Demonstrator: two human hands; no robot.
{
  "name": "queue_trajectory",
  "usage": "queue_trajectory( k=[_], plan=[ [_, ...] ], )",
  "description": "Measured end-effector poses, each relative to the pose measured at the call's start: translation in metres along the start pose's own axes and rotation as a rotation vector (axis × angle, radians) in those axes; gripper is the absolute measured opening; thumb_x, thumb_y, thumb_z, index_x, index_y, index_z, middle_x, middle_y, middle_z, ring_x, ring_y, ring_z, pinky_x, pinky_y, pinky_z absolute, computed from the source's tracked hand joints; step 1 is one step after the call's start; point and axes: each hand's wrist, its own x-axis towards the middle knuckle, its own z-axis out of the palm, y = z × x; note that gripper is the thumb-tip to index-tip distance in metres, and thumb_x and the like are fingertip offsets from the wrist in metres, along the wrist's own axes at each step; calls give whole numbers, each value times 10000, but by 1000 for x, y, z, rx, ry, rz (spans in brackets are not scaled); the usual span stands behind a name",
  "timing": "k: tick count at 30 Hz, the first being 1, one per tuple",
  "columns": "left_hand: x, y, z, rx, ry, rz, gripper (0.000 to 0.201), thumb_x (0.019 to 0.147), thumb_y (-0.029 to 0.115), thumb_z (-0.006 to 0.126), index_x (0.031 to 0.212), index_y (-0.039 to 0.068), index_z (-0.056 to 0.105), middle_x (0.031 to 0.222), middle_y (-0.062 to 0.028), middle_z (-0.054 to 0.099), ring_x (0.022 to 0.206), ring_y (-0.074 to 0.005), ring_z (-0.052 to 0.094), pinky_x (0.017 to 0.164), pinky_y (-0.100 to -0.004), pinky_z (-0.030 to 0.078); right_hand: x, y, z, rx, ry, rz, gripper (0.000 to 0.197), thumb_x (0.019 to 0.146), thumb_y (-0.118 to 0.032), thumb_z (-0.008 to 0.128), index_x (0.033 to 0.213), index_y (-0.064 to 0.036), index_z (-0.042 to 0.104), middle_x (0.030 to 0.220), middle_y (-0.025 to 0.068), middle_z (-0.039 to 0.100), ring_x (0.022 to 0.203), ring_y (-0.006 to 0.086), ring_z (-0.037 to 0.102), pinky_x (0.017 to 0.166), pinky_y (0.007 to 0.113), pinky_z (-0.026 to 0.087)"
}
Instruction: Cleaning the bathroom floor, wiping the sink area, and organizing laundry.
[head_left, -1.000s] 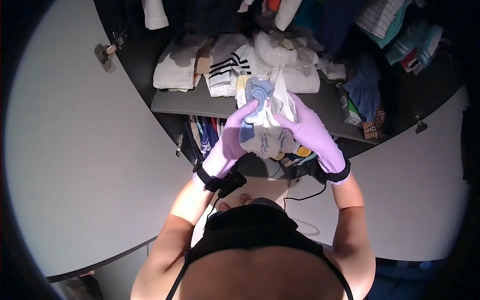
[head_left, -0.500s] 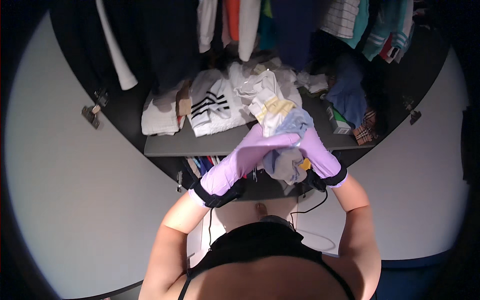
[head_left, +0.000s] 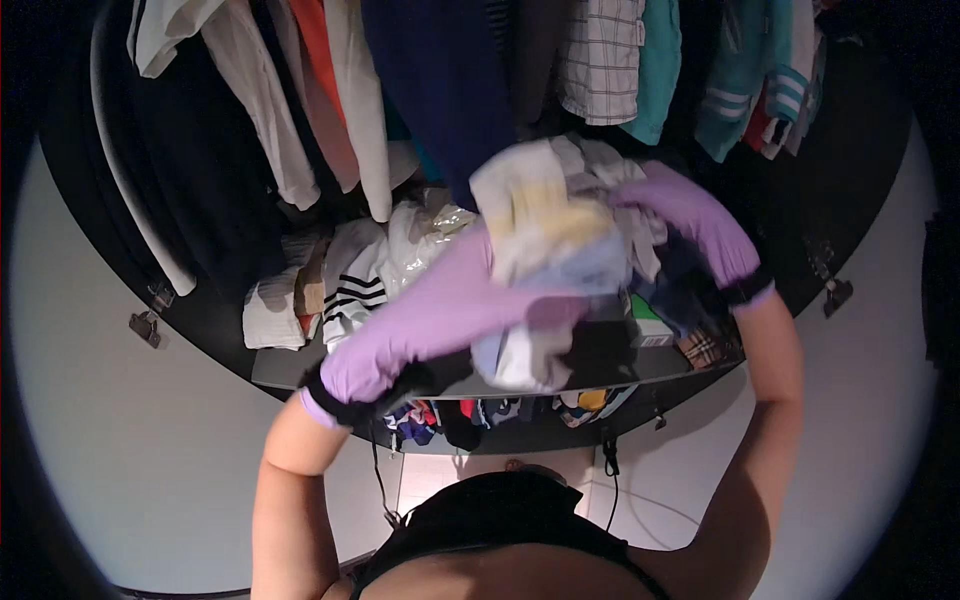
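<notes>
Head view shows both hands in lilac gloves raised in front of an open wardrobe, carrying a bundle (head_left: 555,265) of folded cloth, pale with yellow and light blue in it. The left hand (head_left: 455,305) lies under and along the bundle's near side; whether its fingers are spread or curled cannot be told, as the cloth covers them. The right hand (head_left: 690,215) lies curved over the far right of the bundle, fingers together on the cloth, pressing it toward the left hand. The bundle sits between the two gloves, held up above the shelf (head_left: 290,365) and in front of the hanging clothes. A loose white end droops below the left forearm, so a good hold here seems to call for even pressure from both sides and a palm kept flat beneath, or the layers may slide apart. On the shelf lie a striped top (head_left: 350,295) in white with black bars, a white fold (head_left: 270,310) to its left, and a small box (head_left: 650,328) to the right, near a plaid cloth (head_left: 705,348). Above hang a dark blue garment (head_left: 440,90), a checked shirt (head_left: 600,55) and a teal top (head_left: 655,60); these crowd the space just behind the bundle. Below the shelf, more coloured clothes show in a lower compartment, and a cable hangs down beside them.
</notes>
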Motion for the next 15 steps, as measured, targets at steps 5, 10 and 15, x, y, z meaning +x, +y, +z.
queue_trajectory(
  k=[5, 10, 15],
  plan=[
    [50, 1, -69, 244, 510, 35, 488, 742, 255, 720, 1129, -5, 575, 934, -69, 655, 809, -133, 636, 742, -246, 501, 47, -26, -1, -38, -63, -51, 403, 834, -210, 587, 1177, -6, 526, 993, 48, 616, 899, 98, 568, 818, 239, 447],
    [55, 7, -103, 322, 734, 29, 463, 737, 288, 721, 1066, -15, 604, 894, -74, 658, 766, -140, 635, 694, -247, 495, 88, -46, 10, -35, -132, -140, 424, 834, -216, 593, 1193, -7, 510, 1016, 51, 606, 918, 103, 561, 831, 242, 440],
    [40, 3, -147, 458, 879, -11, 446, 729, 313, 724, 1012, -17, 624, 841, -72, 656, 711, -129, 622, 647, -246, 486, 129, -84, 37, -66, -235, -245, 445, 833, -223, 600, 1208, -8, 495, 1039, 53, 595, 937, 107, 554, 843, 246, 433]
  ],
)
